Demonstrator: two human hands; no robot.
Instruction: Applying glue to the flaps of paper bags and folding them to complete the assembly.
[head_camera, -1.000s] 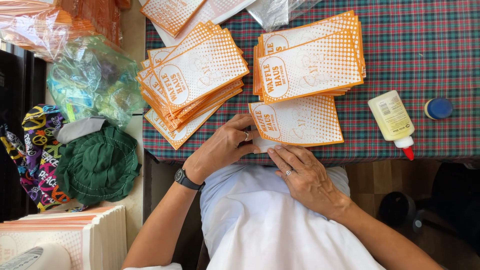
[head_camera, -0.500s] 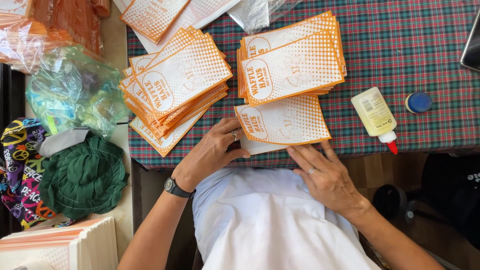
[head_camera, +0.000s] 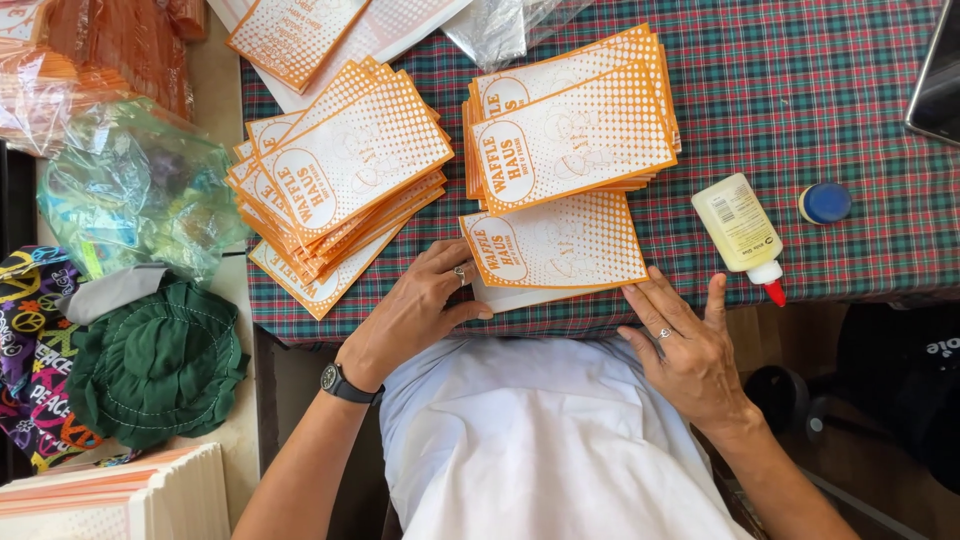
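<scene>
Paper bag (head_camera: 555, 245), orange-and-white printed, lies flat at the near edge of the bench (head_camera: 850, 90), a white flap showing along its near side.

- Left hand (head_camera: 415, 315): fingers (head_camera: 450, 262) lightly curled and resting on the bag's left end, thumb pressed to the white flap. Pinning it down, not clamped around it. Ring on one finger, dark watch (head_camera: 345, 383) on the wrist.
- Right hand (head_camera: 690, 345): fingers spread flat, tips touching the bag's near right corner. Holds nothing.
- Handling, as a judgement: very light, thin, flexible sheet stock; creases easily, and would slide on its neighbours more readily than on the cloth. Best taken by an edge or corner, or pressed flat with open fingers; a hard pinch would dent it.
- Just beyond: two stacks of like bags, a fanned one (head_camera: 340, 180) to the left and a squarer one (head_camera: 570, 125) behind, touching the single bag's far edge.
- Right of the bag: squat pale-yellow glue bottle (head_camera: 738, 230), red nozzle, lying on its side; a round blue cap (head_camera: 825, 203) near it.
- Bench cover: woven plaid cloth, red and green, matte.
- Far left, off the bench: crinkled clear plastic bag (head_camera: 130, 190), green stitched fabric (head_camera: 155, 365).
</scene>
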